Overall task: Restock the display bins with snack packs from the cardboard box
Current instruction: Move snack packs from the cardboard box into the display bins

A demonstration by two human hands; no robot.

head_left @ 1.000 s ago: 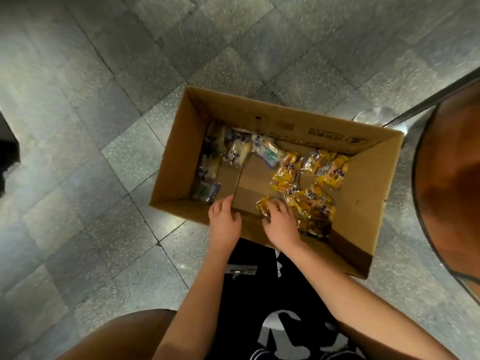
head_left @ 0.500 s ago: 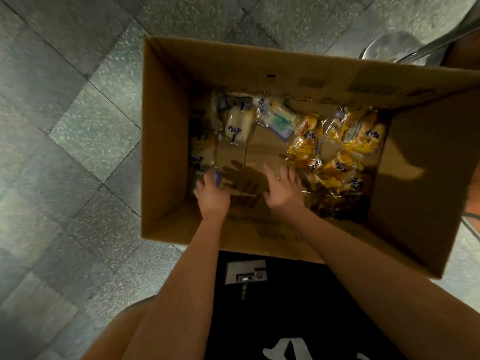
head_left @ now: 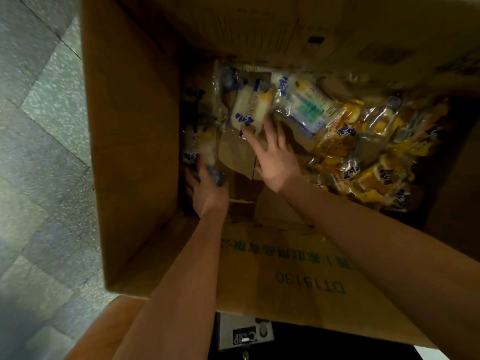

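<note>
Snack packs cover the bottom of the cardboard box, which stands on the tiled floor, with yellow packs heaped at the right. We have both hands deep inside. Our left hand curls round the near end of a pale pack by the left wall. Our right hand, fingers spread, touches a white pack with its fingertips.

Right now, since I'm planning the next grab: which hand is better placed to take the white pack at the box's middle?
Right. The right hand has straight fingers touching the white pack; the left hand grips a pale pack farther left.
</note>
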